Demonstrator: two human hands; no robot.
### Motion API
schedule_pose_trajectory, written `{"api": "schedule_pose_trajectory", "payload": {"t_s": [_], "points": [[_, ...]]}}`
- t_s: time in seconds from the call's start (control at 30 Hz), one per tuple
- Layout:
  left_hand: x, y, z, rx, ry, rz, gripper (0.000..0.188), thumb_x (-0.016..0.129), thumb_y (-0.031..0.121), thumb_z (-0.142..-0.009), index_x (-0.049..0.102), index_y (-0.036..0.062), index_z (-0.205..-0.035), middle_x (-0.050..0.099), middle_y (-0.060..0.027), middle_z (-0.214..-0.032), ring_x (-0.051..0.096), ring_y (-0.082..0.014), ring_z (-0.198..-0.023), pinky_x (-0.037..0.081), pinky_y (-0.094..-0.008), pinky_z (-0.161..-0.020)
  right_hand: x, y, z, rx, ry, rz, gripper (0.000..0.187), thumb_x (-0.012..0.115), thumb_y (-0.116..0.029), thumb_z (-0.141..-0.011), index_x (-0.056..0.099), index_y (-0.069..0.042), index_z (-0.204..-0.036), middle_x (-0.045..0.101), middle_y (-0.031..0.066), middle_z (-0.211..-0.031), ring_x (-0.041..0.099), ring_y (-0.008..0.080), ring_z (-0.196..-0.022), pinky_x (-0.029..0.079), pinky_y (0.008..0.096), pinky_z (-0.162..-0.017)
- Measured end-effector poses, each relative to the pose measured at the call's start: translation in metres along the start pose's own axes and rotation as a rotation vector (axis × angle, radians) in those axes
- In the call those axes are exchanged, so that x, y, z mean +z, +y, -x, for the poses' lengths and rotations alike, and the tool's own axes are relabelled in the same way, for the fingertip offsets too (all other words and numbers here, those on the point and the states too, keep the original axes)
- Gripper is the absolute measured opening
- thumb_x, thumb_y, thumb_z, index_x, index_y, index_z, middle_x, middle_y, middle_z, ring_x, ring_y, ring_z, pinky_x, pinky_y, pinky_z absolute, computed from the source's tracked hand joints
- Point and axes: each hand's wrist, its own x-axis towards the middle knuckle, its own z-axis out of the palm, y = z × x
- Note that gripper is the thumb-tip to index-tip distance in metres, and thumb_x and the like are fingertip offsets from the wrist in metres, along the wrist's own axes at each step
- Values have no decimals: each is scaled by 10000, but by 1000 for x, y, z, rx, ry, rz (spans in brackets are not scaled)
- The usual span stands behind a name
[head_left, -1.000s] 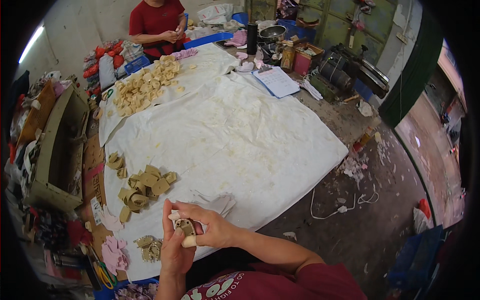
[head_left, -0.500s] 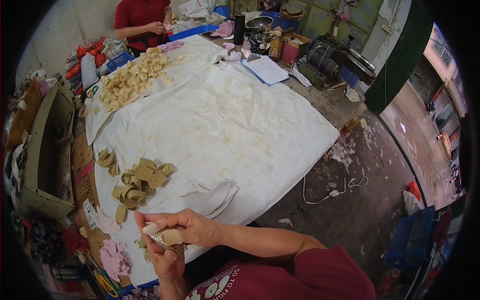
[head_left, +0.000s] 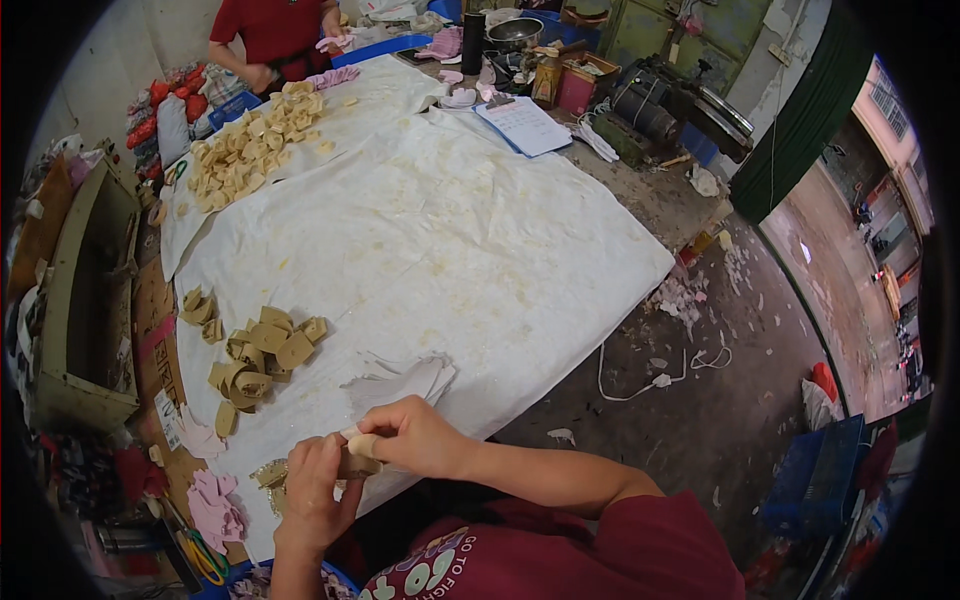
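Note:
Near the table's front edge, both hands meet around a small tan curved block point(head_left: 358, 466), mostly covered by fingers. My left hand point(head_left: 314, 492) grips it from the left, fingers closed. My right hand point(head_left: 418, 440) pinches at its upper side, with pale covers on the thumb and a fingertip. Beside my left hand lie glittery scraps point(head_left: 268, 474). A loose heap of tan curved blocks point(head_left: 262, 358) rests ahead and to the left. Just beyond my right hand is a fanned stack of thin whitish cut pieces point(head_left: 415, 378).
A white cloth point(head_left: 470, 240) covers the table. Paler curved pieces point(head_left: 250, 150) form a big pile at far left, near a person in red point(head_left: 270, 40). A clipboard point(head_left: 522, 126) and machine point(head_left: 650, 110) stand far right. Pink cut pieces point(head_left: 215, 508) and scissors point(head_left: 205, 560) lie left.
My left hand has turned over and closed around the block. My right hand has moved up and right, its fingers now pinching at the top. The other person's hands have moved apart.

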Motion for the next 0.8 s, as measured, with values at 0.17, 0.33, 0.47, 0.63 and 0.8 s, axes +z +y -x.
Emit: {"api": "schedule_pose_trajectory", "payload": {"t_s": [0.17,0.33,0.47,0.63,0.8], "points": [[-8,5,-5,-76,5,-102,566,779,11,-562,574,6,-1091,593,-142,-902,562,-319,-809,453,-404,-707,-6,-2,7,-181,-40,-134,143,602,-89,-853,642,40,-902,636,40,-734,531,62,-678,436,260,-591],[3,12,-18,-155,77,-131,530,789,55,-534,572,12,-1016,583,-123,-815,566,-296,-727,457,-380,-640,-6,-18,8,-366,93,288,162,565,-70,-892,636,40,-987,652,52,-817,554,61,-766,457,256,-669],[10,18,-27,-232,168,-38,440,759,59,-577,552,16,-963,582,-117,-803,576,-243,-684,466,-322,-632,-32,-20,-3,-252,-164,-138,187,549,-71,-915,629,38,-1045,664,55,-855,567,64,-799,467,245,-708],[28,29,-41,-365,240,-28,413,769,72,-595,531,13,-927,576,-94,-796,571,-185,-690,463,-295,-652,-29,-22,-4,-356,86,169,195,539,-80,-929,640,26,-1058,668,29,-893,567,61,-830,465,236,-743],[44,29,-50,-416,397,109,414,788,65,-618,526,-3,-931,566,-65,-790,553,-132,-699,459,-262,-658,-47,-27,-15,-252,-72,-204,216,517,-108,-943,641,25,-1060,662,11,-886,558,57,-808,460,231,-737]]}}
